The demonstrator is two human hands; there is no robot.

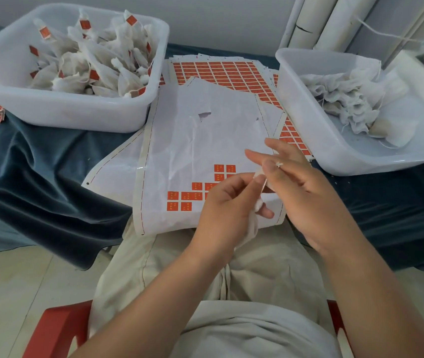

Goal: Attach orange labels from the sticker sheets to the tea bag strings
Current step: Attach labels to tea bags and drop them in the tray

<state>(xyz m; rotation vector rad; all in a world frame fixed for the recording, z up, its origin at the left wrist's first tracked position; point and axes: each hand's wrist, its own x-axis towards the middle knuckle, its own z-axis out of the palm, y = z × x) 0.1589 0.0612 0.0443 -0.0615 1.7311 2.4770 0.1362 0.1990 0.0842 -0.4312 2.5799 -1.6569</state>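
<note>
My left hand [227,202] grips a white tea bag [251,228] that hangs below its palm over my lap. My right hand [298,187] meets it just above and pinches the bag's thin string [264,186] between thumb and forefinger, its other fingers spread. Under both hands lies a mostly peeled sticker sheet [180,151] with a few orange labels [185,200] left near its front edge. A fuller sheet of orange labels [221,71] lies behind it.
A white tub [76,109] at the left holds several labelled tea bags. A second white tub [309,120] at the right holds unlabelled bags. Dark blue cloth [38,164] covers the table. A red stool edge [56,329] shows below my lap.
</note>
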